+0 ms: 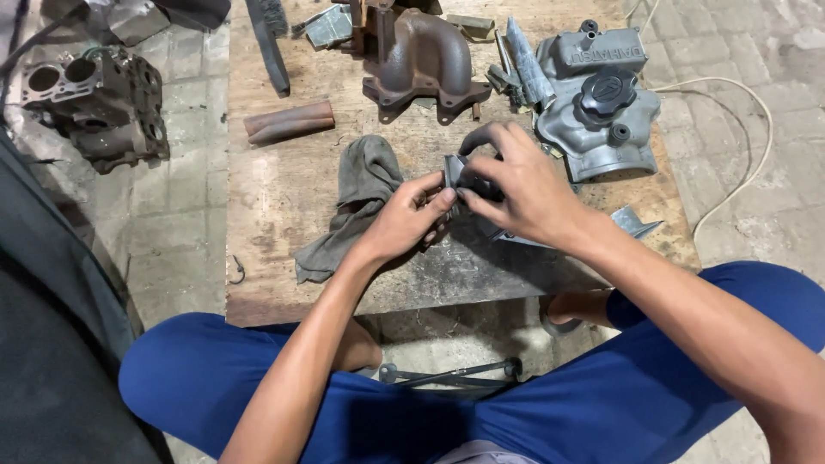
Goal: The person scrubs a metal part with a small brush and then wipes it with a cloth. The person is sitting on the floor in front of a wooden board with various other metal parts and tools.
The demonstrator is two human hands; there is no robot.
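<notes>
packages: none | labels: none | signs: none | screens: none | view: head camera

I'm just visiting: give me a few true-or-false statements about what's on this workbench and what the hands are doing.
1. Both hands grip a small dark part. True.
2. The grey rag lies right of the right hand. False: it lies beside the left hand, on the left.
3. The rusty manifold sits on the wooden board. True.
4. The engine block sits on the board. False: it rests on the paved floor.
</notes>
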